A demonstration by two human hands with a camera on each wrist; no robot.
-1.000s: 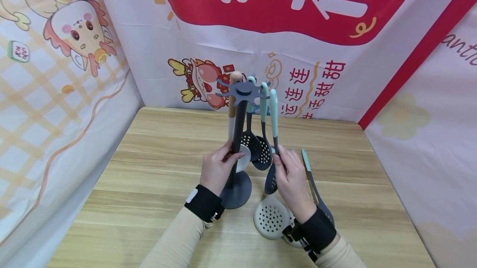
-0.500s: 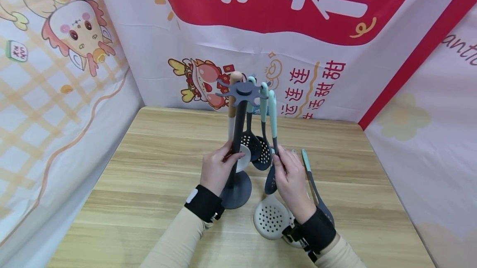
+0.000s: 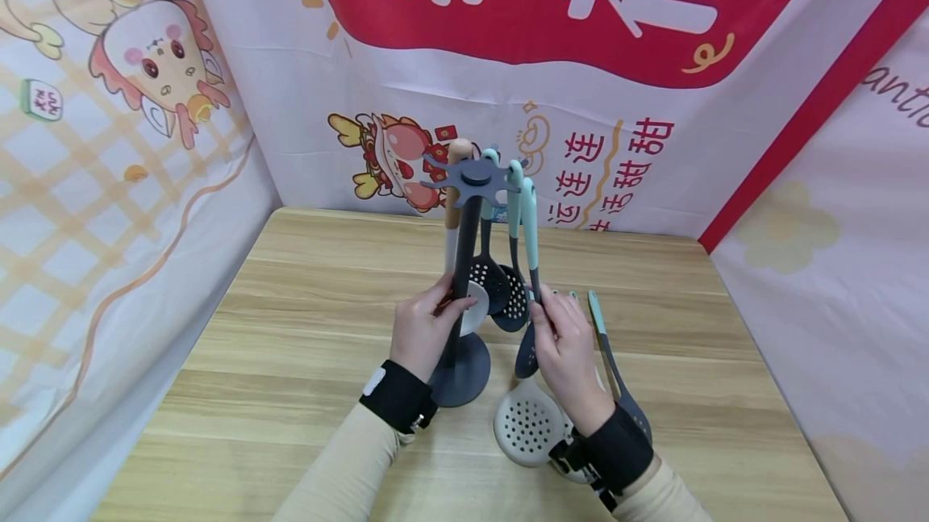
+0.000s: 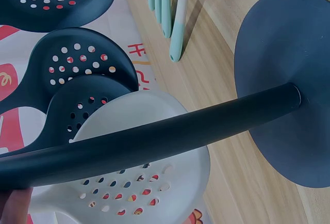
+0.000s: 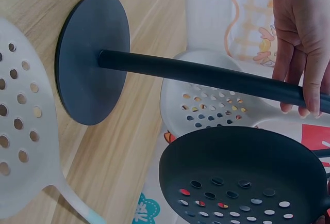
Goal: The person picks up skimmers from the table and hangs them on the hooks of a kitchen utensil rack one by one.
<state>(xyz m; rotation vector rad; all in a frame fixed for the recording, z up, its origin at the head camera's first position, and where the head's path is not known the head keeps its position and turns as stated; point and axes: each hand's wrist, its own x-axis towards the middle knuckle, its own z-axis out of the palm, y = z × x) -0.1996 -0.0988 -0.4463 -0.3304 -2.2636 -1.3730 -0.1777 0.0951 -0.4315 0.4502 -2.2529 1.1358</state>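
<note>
In the head view my left hand (image 3: 427, 332) grips the dark pole (image 3: 465, 256) of an upright utensil stand with a round base (image 3: 468, 381) and a hooked top (image 3: 475, 175). My right hand (image 3: 569, 352) pinches the lower shaft of a dark skimmer (image 3: 527, 354), its mint handle (image 3: 531, 223) rising beside the hooks. Its perforated bowl (image 5: 242, 172) fills the lower part of the right wrist view. From the stand hang a white skimmer (image 4: 154, 177) with a wooden-topped handle (image 3: 460, 183) and two dark skimmers with mint handles, one bowl (image 3: 514, 304) near my right fingers.
On the wooden table (image 3: 290, 328) a pale grey skimmer (image 3: 527, 425) lies below my right hand, with another partly hidden by the wrist band. A dark utensil (image 3: 615, 369) with a mint handle lies to the right. A printed cloth (image 3: 290, 102) hangs behind the table.
The handle top of the skimmer in my right hand has shifted slightly left and down, closer to the stand's hooks. My left hand keeps its hold on the pole.
</note>
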